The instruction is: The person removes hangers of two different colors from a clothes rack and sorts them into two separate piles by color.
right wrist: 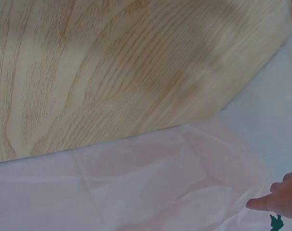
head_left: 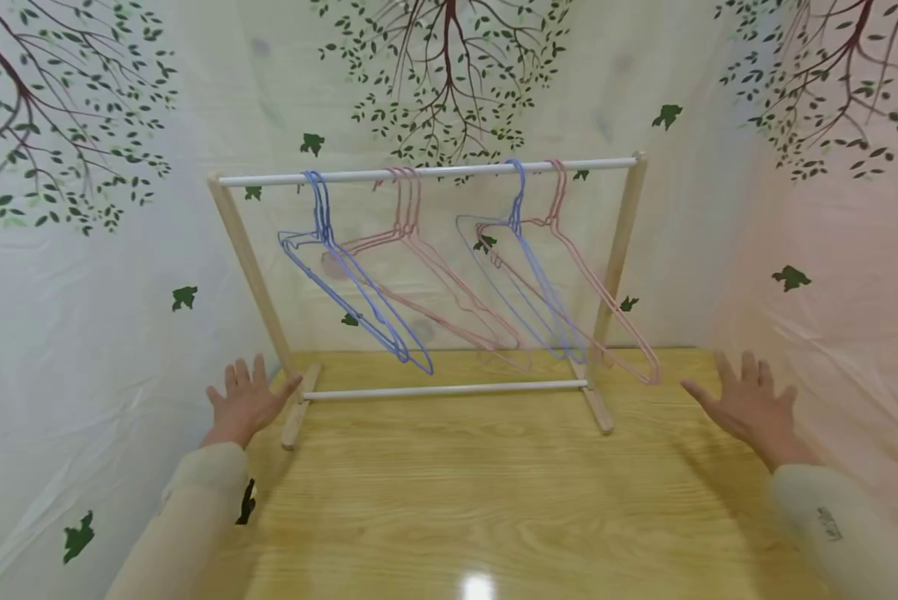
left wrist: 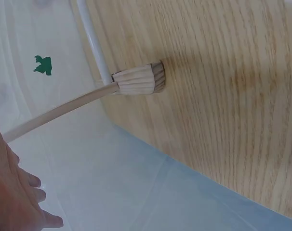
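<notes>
My left hand (head_left: 244, 402) is held out with spread fingers beside the left foot of a small clothes rack (head_left: 426, 173). On the opposite side my right hand (head_left: 752, 407), also spread and holding nothing, is out to the right of the rack. Blue hangers (head_left: 358, 279) hang at the left of the white rail, followed by pink hangers (head_left: 449, 283). Farther right come more blue hangers (head_left: 542, 292) and pink hangers (head_left: 599, 292), overlapping each other. In the left wrist view the hand's fingers (left wrist: 33, 192) show near the rack's wooden post (left wrist: 64, 108); the right wrist view catches only part of the right hand.
The rack stands toward the back of a wood-grain table (head_left: 456, 492). Pale sheeting (head_left: 216, 100) printed with trees and leaves hangs behind and at both sides. A white lower bar (head_left: 449, 390) joins the wooden feet, including the right foot (head_left: 599, 408).
</notes>
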A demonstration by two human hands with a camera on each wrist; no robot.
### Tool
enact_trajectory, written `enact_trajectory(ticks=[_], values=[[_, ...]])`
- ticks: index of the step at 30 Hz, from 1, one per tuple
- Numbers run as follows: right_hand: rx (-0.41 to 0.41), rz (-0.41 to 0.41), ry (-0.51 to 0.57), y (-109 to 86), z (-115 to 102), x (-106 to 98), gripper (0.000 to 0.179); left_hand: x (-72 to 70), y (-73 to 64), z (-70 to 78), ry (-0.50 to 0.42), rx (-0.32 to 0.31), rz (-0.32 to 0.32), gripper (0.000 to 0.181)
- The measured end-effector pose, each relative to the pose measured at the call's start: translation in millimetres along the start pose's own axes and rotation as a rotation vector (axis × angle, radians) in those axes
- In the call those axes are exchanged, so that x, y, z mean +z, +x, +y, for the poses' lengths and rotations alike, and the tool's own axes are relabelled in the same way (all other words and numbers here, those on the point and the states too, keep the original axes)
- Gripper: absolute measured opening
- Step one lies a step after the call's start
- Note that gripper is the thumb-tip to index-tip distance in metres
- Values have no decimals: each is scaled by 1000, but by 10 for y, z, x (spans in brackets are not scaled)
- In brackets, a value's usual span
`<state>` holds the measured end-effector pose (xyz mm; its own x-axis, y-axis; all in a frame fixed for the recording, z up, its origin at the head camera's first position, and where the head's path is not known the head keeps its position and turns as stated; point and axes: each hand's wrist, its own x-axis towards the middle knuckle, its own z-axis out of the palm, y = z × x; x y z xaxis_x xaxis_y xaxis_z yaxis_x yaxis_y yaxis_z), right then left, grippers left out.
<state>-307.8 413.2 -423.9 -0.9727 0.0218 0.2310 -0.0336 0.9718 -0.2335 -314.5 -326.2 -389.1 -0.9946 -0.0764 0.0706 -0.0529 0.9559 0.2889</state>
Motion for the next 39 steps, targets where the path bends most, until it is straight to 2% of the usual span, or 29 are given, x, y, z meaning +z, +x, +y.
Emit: enact_trajectory(ticks=[11,19,29,33,39], values=[[-16,-16,21,53,-48,-154,93,-110,121,-57,-44,-20,3,105],[-51,36,-12,152,-166,-211,92,-224,203,-102,-82,-32,14,104],[-66,62,12,214,-174,-325,91,-285,297,-9,-143,-43,18,101],[-84,78,25,251,-196,-343,90,-304,299,14,-186,-29,52,97],[-140,118,43,336,-274,-388,88,-330,363,-12,-318,39,135,89]])
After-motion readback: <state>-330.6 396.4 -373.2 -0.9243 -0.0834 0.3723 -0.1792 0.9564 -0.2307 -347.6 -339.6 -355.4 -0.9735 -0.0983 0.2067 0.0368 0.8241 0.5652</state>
